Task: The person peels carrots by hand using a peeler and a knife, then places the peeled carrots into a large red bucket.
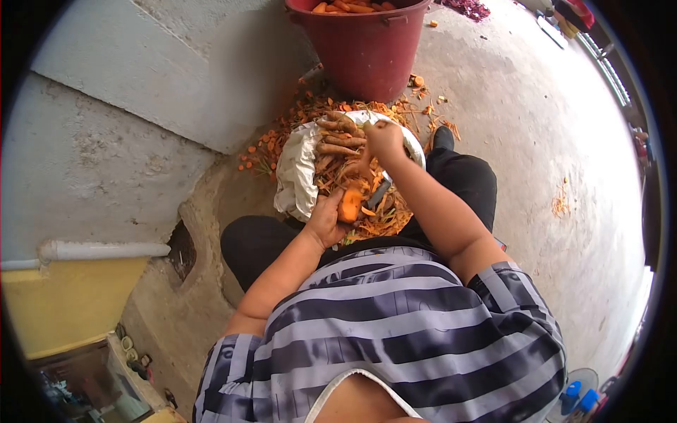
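Observation:
My left hand (326, 220) is wrapped round a thick carrot (350, 205), whose bright orange peeled surface faces up. Higher up, over the far right part of a white sack (296, 173), my right hand (385, 141) is closed in a fist; I cannot tell what is in it. Unpeeled, earthy carrots (343, 141) lie in the sack's opening, left of the right hand. Orange peelings (384, 222) are heaped around and below the held carrot. A dark grey flat piece (381, 193) shows between the carrot and my right forearm.
A red tub (367, 53) holding orange carrots (349, 6) stands just beyond the sack. Carrot slices and scraps (268, 144) litter the floor around it. A concrete wall (106, 141) rises on the left, with a white pipe (106, 250). My knees flank the sack.

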`<state>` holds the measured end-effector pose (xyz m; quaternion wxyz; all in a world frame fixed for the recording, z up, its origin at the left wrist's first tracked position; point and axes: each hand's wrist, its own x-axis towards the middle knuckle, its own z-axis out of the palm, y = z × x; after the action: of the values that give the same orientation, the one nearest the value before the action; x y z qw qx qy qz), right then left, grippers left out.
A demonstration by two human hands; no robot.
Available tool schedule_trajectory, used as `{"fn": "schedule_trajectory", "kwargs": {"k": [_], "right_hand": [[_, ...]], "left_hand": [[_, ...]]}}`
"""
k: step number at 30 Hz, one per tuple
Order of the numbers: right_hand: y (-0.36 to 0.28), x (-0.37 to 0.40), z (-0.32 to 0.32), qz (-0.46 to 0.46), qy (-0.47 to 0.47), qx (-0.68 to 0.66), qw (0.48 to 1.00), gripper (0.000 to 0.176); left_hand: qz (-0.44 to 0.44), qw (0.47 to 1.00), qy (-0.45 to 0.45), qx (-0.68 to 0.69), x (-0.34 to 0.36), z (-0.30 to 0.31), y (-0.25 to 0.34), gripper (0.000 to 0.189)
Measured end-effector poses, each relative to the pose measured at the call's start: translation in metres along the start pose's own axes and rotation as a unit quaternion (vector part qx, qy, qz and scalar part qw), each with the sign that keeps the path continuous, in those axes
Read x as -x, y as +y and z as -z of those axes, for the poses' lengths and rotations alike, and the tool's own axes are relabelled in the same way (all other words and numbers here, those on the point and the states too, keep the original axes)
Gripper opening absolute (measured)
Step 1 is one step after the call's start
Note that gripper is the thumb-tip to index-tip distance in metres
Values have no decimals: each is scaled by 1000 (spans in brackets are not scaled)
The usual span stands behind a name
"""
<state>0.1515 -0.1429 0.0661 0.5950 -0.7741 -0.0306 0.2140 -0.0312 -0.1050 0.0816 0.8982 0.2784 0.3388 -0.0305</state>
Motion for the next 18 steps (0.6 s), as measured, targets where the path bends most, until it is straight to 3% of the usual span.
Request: {"fn": "schedule_trajectory", "kwargs": {"k": [2,3,6,7,8,10,12,16,18], "right_hand": [[26,-48,-3,135,113,9,984,20],[11,-38,7,99,85,-35,991,18],[-21,6,14,-1,-34,-87,996,16],[-24,20,11,-31,-70,-43,996,16],[-12,27,4,5,-89,-42,995,17],[12,26,-9,121,-68,-12,990,19],[8,5,-4,7,-29,36,999,21],[-17,-4,18,24,-14,-95,995,20],[-27,25,11,9,-51,-62,997,19]], "left_hand": [[0,1000,-9,-15,2,2,-3,34],[1,999,-38,-13,-2,9,-3,35],[1,999,2,48,-7,13,5,35],[10,999,-2,54,-7,12,7,35],[8,999,11,53,-6,9,8,35],[8,998,36,51,0,-3,6,35],[9,1000,23,14,1,1,-2,36],[23,999,-10,38,-9,16,0,36],[20,998,9,60,-12,21,2,34]]}}
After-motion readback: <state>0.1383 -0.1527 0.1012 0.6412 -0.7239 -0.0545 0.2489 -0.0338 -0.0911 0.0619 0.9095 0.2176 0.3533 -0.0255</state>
